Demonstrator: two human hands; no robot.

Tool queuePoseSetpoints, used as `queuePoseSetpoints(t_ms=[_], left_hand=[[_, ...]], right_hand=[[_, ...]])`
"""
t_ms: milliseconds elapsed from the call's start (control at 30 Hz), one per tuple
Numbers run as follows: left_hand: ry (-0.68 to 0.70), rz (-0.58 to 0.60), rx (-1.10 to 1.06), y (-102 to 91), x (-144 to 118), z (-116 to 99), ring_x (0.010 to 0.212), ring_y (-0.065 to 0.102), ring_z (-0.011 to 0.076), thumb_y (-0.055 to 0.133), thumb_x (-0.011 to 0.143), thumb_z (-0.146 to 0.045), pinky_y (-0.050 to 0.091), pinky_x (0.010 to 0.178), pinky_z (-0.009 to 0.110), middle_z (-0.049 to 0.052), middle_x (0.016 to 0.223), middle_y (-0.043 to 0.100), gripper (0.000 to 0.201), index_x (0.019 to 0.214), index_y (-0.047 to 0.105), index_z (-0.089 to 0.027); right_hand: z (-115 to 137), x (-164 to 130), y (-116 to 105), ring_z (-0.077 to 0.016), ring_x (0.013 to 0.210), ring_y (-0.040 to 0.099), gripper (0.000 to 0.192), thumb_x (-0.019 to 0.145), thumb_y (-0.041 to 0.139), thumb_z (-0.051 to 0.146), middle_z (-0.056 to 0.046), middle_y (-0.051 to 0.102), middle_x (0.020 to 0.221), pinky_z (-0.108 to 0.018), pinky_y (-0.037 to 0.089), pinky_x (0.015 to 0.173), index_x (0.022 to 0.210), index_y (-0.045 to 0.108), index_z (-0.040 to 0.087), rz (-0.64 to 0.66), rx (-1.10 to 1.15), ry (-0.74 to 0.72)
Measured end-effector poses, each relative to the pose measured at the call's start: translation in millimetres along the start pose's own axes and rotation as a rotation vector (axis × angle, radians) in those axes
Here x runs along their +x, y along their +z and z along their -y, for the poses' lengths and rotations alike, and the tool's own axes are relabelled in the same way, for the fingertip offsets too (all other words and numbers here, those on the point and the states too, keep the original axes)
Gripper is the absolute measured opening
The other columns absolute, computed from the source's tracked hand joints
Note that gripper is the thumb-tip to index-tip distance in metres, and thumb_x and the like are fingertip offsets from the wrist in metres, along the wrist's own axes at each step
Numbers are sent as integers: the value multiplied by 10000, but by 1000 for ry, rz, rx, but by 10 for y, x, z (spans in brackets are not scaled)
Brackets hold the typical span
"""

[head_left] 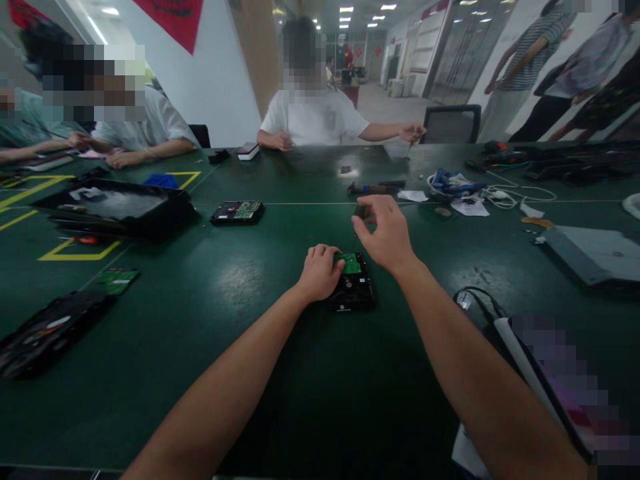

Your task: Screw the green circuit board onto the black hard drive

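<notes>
Head view: boxy drive [354, 288], slender screwdriver [359, 211]

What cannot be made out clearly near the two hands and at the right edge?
Head view: the left hand covers part of the flat green circuit board on the black rectangular hard drive.
Head view: the right hand partly hides the slim, dark-handled screwdriver; its tip is too small and blurred to show contact.
Head view: the right edge cuts off the round white object.

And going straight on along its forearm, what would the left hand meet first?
The left hand would likely meet the screwdriver in the right hand first, near the green circuit board; depth is unclear.
</notes>
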State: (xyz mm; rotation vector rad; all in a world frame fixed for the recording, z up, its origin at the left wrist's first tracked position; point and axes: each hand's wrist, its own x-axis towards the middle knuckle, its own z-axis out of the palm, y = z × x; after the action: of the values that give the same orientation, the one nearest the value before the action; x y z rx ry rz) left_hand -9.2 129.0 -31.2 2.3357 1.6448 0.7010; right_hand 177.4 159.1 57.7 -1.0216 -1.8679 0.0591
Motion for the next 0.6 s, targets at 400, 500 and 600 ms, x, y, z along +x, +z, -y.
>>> queuePoseSetpoints(t_ms=[400,500,600], left_hand=[[-10,3,-9,-11,-4,-4,1237,493,321,490,1025,-367,430,1080,486,138,1261,583,361,1325,581,-189],[-5,8,-4,-11,-2,-2,1237,494,320,489,1026,-368,431,1077,486,138,1263,583,359,1324,581,-191],[0,10,7,-2,3,7,1241,495,318,497,1022,-366,429,1082,483,131,1267,584,355,1328,577,-203]], right_hand=[[-33,2,38,-278,1007,663,349,893,630,233,-103,650,1175,-465,587,855,1230,544,253,52,67,16],[-18,-8,38,-278,1023,656,375,894,612,211,-108,633,1193,-477,588,867,1259,540,257,52,58,17],[-23,-9,35,-267,995,660,373,895,602,204,-111,627,1201,-466,594,852,1258,536,254,53,62,21]])
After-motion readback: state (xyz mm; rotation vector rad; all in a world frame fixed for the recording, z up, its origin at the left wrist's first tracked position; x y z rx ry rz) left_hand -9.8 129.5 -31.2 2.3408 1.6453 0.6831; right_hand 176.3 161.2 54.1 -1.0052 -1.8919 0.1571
